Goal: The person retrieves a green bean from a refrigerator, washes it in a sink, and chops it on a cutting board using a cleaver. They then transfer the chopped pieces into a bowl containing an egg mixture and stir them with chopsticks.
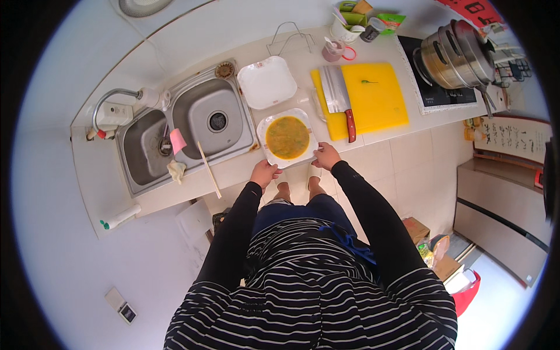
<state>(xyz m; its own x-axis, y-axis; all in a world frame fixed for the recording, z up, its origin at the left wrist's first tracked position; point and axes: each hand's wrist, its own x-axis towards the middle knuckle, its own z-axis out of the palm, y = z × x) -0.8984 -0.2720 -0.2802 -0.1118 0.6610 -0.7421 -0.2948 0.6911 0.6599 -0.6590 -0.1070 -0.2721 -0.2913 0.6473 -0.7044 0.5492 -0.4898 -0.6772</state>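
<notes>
A white square dish (pixel 284 163) holds a yellow liquid mixture (pixel 287 137), probably beaten egg, with green flecks in it. My left hand (pixel 264 173) grips its near left corner. At the near right corner, my right hand (pixel 326 156) holds the rim with thumb and fingers. The dish is at the counter's front edge; whether it rests there or is slightly raised I cannot tell. Just behind it lies a second white square dish (pixel 267 82) with nothing in it. Right of the dishes, a cleaver (pixel 336 89) with a red-brown handle rests on a yellow cutting board (pixel 380 98).
To the left is a double-bowl steel sink (pixel 208 118) with a faucet (pixel 114 92). Chopsticks (pixel 209 170) overhang the counter's front edge. Behind the board stand a lidless jar (pixel 333 51) and a utensil holder (pixel 345 28). A steel steamer pot (pixel 455 54) sits on a black cooktop (pixel 437 97).
</notes>
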